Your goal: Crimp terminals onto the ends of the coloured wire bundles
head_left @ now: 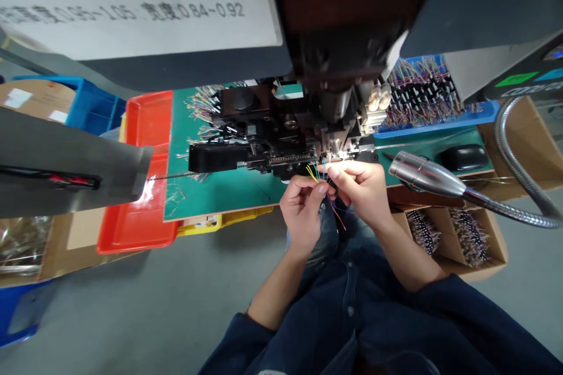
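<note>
Just in front of the black terminal crimping press (281, 123), the left hand (303, 211) and right hand (358, 190) are held close together, both curled into a tight pinch on a small bunch of thin coloured wires (323, 179). The wires show yellow, blue and red; their upper ends reach toward the press's metal tooling (338, 149), and their lower ends trail below the hands. Under the hands are the person's dark sleeves (484, 322) and jeans (321, 234). The press stands on a green mat (215, 187), with loose wire bundles (204, 108) fanned out behind it. To the right, a blue tray (440, 121) carries rows of wires (422, 94) with black ends, and a chrome lamp head (422, 173) on a flexible gooseneck (505, 140) reaches in beside a black oval object (464, 158). Lower right, a compartmented cardboard box (492, 258) holds more bundled wires (468, 237). To the left lie a red tray (141, 211), the edge of a yellow tray (220, 221) and a blue crate (99, 108), with a printed sign (132, 0) above.
</note>
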The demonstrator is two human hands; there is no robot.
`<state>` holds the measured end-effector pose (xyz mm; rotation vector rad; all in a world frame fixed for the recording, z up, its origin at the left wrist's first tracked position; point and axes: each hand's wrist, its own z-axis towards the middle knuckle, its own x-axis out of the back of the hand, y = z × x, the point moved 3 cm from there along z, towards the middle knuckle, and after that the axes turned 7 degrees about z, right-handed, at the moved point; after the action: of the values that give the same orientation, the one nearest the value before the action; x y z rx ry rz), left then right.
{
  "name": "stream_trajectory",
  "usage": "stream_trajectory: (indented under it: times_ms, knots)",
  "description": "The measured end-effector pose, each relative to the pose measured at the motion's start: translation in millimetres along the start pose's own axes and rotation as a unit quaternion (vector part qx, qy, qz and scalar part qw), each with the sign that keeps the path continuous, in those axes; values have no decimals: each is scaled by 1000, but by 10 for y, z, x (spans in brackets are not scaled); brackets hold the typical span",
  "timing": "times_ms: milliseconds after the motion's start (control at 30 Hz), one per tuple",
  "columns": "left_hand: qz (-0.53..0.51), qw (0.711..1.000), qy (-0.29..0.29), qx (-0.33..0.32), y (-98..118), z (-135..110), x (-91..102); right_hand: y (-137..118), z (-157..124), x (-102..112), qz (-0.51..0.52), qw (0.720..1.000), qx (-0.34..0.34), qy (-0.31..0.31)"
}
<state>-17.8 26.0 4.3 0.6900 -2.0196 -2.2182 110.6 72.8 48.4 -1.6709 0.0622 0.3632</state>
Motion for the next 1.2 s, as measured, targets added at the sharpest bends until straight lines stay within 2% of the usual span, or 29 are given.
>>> stream_trajectory:
  times_ms: [167,300,467,633,900,1200]
  knots:
    - [16,1000,6,-19,-9,-2,16,-73,-54,-29,-40,999,21,18]
    - [3,1000,6,-8,-71,-24,32,-29,-74,-5,-51,998,27,29]
    - [-5,1000,-3,22,-143,-62,36,86,-40,32,7,1000,-13,14]
    - [-5,1000,13,3,-65,-53,3,128,-3,28,77,995,-66,4]
    - [-14,1000,19,-16,-17,-19,-24,105,5,6,97,994,-58,6]
    - [-5,1000,17,3,-3,-17,-24,105,16,12,96,994,-47,6]
